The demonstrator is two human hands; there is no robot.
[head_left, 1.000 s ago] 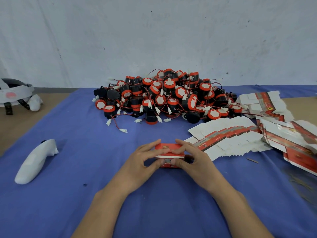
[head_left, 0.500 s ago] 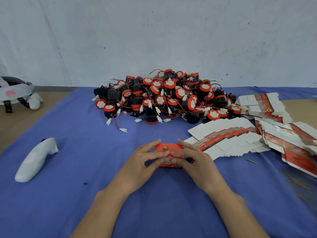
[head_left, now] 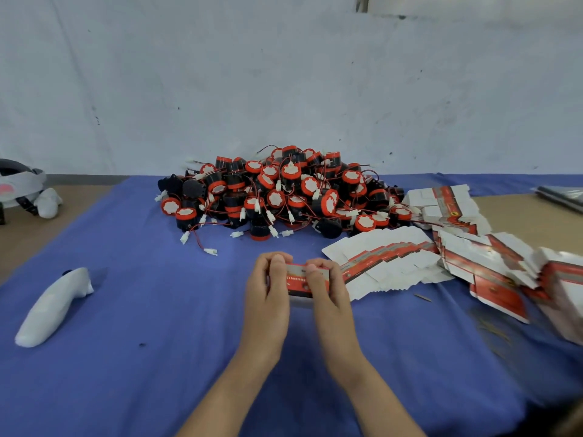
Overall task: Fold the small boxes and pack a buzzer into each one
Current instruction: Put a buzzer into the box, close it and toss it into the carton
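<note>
We logged the left grip point(head_left: 266, 298) and the right grip point(head_left: 328, 299) side by side, both closed on one small box point(head_left: 298, 280). The left fingers curled over its left end. The right fingers curled over its top edge and right end, so only the middle of the red printed face showed between them. We could not tell whether the box was folded shut, nor whether its underside touched the blue cloth point(head_left: 126, 326) or hung just above it. The box sat near the middle of the cloth, in front of the person, with both forearms running back toward the lower edge of the view. Just right of the right grip we recorded a fanned row of flat box blanks point(head_left: 389, 257), white with red bands, its near end close beside the hand. Further right lay more stacks of blanks point(head_left: 492, 269), overlapping and tilted. Beyond the hands, well apart from them, a heap of buzzers point(head_left: 284, 193) was piled on the cloth: black bodies, red rims, white round faces, thin red wires and white plugs trailing out. On the left of the cloth lay a white controller point(head_left: 53, 307). At the far left, on the bare brown bench point(head_left: 31, 234), stood a headset point(head_left: 19, 184). A pale wall point(head_left: 284, 74) stood behind.
</note>
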